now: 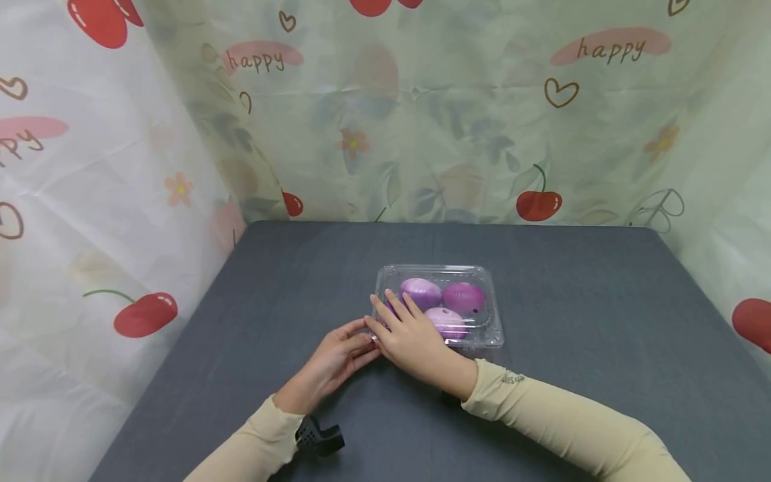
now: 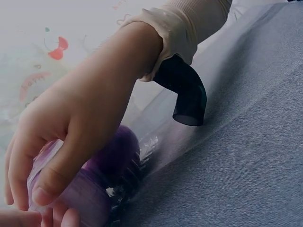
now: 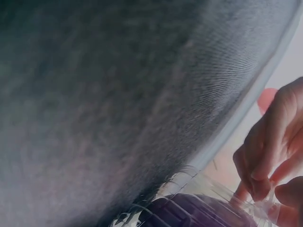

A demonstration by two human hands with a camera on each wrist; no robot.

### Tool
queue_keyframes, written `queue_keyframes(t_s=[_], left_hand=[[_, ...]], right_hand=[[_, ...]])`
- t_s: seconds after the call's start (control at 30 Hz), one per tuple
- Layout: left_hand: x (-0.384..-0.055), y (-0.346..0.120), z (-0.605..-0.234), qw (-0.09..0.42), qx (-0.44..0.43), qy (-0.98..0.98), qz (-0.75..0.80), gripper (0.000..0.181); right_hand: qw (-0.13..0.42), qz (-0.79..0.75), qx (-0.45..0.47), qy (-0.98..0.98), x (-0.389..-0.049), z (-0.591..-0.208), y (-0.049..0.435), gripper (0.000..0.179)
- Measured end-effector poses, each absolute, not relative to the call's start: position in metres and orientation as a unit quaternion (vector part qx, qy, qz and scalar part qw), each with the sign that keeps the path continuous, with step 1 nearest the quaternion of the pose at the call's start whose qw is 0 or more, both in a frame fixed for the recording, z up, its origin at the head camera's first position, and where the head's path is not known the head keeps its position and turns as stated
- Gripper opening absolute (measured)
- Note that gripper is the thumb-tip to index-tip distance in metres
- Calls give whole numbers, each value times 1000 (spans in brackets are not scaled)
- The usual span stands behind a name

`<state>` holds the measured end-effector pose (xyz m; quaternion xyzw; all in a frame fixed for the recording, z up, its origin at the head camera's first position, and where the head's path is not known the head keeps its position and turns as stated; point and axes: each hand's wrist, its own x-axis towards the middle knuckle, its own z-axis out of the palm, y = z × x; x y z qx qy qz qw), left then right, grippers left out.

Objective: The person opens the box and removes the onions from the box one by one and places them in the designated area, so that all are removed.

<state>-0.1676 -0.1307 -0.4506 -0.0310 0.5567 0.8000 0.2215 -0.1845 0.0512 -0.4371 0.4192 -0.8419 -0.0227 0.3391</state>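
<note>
Where the clear plastic box (image 1: 495, 311) sits: roughly mid-counter (image 1: 572, 294), well apart from both side edges.
Elbow room: loads of grey surface toward 3 and 9 o'clock; at 12 it's a narrower strip up to the far edge, with the cherry-print curtain (image 1: 421, 120) behind.
Box contents: a pale purple oval (image 1: 421, 292) around 11 o'clock, a darker purple oval (image 1: 464, 297) at 1, a speckled purple oval (image 1: 446, 323) at 6, plus some purple peeking past fingers at 9.
Right hand (image 1: 418, 345): not clenched, fingers straight and spread over the box's 8-to-9 side.
Left hand (image 1: 337, 361): fingertips by the 8 o'clock corner, honestly can't tell if they're pinching it.
</note>
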Motion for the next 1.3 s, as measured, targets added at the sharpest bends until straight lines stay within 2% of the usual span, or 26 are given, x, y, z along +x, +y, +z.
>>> queue_keyframes(t_s=[0.4,0.57,1.03,1.3], left_hand=[[-169,-133,-448,198,-2,570,798,55],[-171,-131,-447,202,-22,579,790,49],[-171,-127,-451,188,-28,586,788,47],[-170,-124,-452,180,-35,591,786,46]], right_hand=[[333,-89,426,-837,-184,-434,50,35],[347,-115,431,-825,-186,-435,49,32],[384,-124,442,-801,-188,-437,48,29],[359,-130,446,-809,-187,-434,52,34]])
